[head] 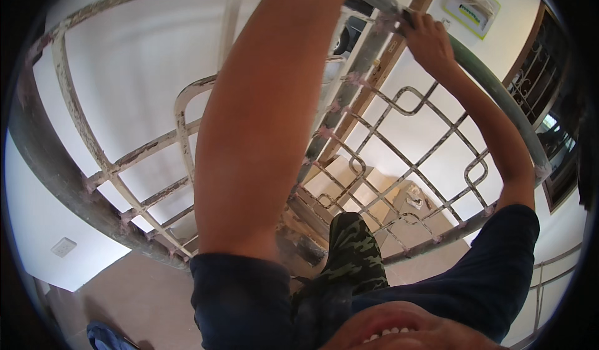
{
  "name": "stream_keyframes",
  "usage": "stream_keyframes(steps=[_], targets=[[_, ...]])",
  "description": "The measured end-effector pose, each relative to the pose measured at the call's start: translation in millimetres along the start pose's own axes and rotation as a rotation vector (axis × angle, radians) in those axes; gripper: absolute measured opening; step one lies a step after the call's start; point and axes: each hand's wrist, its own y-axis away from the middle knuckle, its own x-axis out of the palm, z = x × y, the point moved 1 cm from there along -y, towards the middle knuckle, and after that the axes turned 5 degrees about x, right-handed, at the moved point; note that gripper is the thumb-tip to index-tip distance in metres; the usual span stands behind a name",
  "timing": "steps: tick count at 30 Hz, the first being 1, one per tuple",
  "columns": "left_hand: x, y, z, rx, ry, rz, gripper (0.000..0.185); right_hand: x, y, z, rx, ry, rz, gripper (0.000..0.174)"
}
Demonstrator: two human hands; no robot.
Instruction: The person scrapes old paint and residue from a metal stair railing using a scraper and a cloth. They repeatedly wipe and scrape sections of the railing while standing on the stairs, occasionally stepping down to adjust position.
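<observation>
My left hand is out of view, past the top edge; the bare left forearm (262,130) crosses the middle of the picture. Up at the right, my right hand (428,39) has its fingers curled over the grey-green top rail (486,71) of a metal grille frame, close to its corner with an upright post (362,57). A dark piece shows at the fingertips; whether it is separate from the rail I cannot tell. Below that hand spreads a lattice of thin bars (414,167) with worn, flaking paint. Pinkish patches (355,78) mark the joints along the post.
At left stands another grille section (112,167) with peeling cream paint. My camouflage-trousered knee (358,247) is close to the lattice. A wall outlet (64,246), a blue slipper (108,336), a brown wooden frame (386,76) and a barred window (529,83) lie around.
</observation>
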Motion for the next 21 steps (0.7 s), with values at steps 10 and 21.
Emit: stream_keyframes(steps=[10,21], targets=[[-5.0,1.5,3.3,0.055,0.003,-0.028,0.017,16.6,9.0,18.7,0.061,0.11,-0.12,0.035],[-1.9,3.3,0.0,0.057,-0.015,-0.048,0.016,10.9,5.3,20.3,0.162,0.027,-0.239,0.032]])
